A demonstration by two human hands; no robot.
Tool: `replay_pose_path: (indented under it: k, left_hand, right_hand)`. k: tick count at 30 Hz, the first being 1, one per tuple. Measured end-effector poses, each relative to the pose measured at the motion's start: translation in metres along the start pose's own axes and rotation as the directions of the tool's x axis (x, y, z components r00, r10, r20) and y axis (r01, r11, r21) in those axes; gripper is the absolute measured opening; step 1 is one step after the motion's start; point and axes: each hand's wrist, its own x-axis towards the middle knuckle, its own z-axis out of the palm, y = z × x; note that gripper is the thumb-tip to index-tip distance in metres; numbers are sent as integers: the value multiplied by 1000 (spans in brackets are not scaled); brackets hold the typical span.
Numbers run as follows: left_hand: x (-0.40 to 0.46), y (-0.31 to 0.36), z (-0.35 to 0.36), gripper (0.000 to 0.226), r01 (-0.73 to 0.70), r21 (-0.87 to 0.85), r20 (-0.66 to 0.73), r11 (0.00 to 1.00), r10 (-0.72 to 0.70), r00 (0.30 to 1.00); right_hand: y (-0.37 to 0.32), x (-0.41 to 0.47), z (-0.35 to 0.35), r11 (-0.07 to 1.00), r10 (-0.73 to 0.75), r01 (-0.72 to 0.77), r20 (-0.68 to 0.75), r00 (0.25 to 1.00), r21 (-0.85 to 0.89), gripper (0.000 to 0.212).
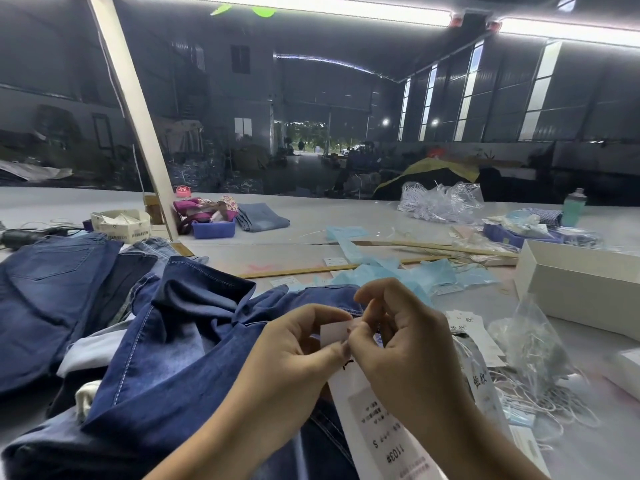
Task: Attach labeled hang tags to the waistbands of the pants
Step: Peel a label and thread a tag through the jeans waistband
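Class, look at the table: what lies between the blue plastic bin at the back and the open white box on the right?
In the head view, between the blue bin and the white box lie crumpled light-blue paper sheets, long wooden sticks and small white tags.

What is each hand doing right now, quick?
Left hand: pinches the top of the white hang tag.
Right hand: fingers curled at the same top edge of the tag, pinching it too.
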Motion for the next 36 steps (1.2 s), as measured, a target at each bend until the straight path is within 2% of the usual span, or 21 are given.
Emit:
replay_pose_path:
  k: [5, 8, 12, 15, 18, 21, 26, 30, 34, 36]
  left_hand:
    - [-2, 0, -1, 22, 3, -31, 46, 1000, -2, 999]
    - [-2, 2, -3, 29, 24, -130, 89, 991, -12, 996]
    - [-2, 3, -5, 33, 34, -172, 132, 985, -11, 991]
    - [0, 1, -4, 27, 38, -135, 128, 990, -21, 992]
    - [1, -1, -3, 22, 33, -92, 148, 995, -20, 989]
    - [2, -2, -2, 13, 52, -128, 151, 990, -32, 988]
    - [4, -5, -2, 15, 79, -98, 98, 992, -69, 993]
    - [3, -6, 1, 26, 50, -52, 79, 997, -45, 996]
    - [3, -9, -2, 35, 38, -5, 67, 999, -38, 997]
    - [4, -10, -3, 19, 45, -6, 54, 999, -44, 998]
  right_hand:
    - [2, -2, 1, 999, -31, 31, -11, 999, -23, 23]
    - [3, -2, -2, 999, -25, 26, 39, 999, -27, 20]
    - [2, -4, -5, 999, -34, 35, 102, 994, -4, 20]
    - [1, -4, -5, 998, -41, 34, 119, 992, 62, 23]
    - [-1, -6, -5, 990, -53, 30, 167, 985, 135, 13]
    - [0, -7, -6, 989, -53, 24, 196, 979, 148, 9]
    - [7, -4, -6, 988, 50, -72, 154, 987, 135, 21]
    - [9, -5, -5, 987, 67, -87, 149, 987, 133, 32]
    - [8, -6, -4, 980, 65, -91, 146, 987, 176, 33]
    - [8, -6, -5, 979, 63, -92, 163, 985, 179, 34]
